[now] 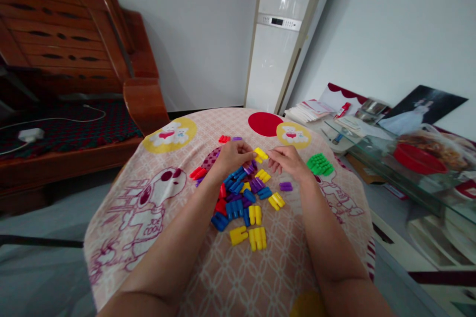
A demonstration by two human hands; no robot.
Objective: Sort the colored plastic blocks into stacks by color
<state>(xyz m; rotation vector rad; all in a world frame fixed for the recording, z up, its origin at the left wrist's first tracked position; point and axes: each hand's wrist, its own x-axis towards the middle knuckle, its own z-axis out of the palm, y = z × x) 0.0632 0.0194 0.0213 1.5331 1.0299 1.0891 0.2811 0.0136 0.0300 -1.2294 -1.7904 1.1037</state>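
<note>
Over the far half of the round table, my left hand (pixel 237 154) is closed on the left side of a yellow plastic building block (pixel 261 154). My right hand (pixel 287 161) pinches with curled fingers at the block's right end. Beneath and between the hands lies a loose heap of ridged blocks: blue blocks (pixel 235 209), purple blocks (pixel 256 184) and red blocks (pixel 221 205). Several more yellow blocks (pixel 258 238) lie along the heap's near and right sides. A joined cluster of green blocks (pixel 320 164) sits apart, right of my right hand.
A patterned cloth (pixel 275 277) covers the table. A wooden bench (pixel 74 74) stands at the left, and a tall white air conditioner (pixel 273 54) at the back. On the right, a glass-topped cabinet (pixel 394 163) carries papers (pixel 310 110) and a red bowl (pixel 418 158).
</note>
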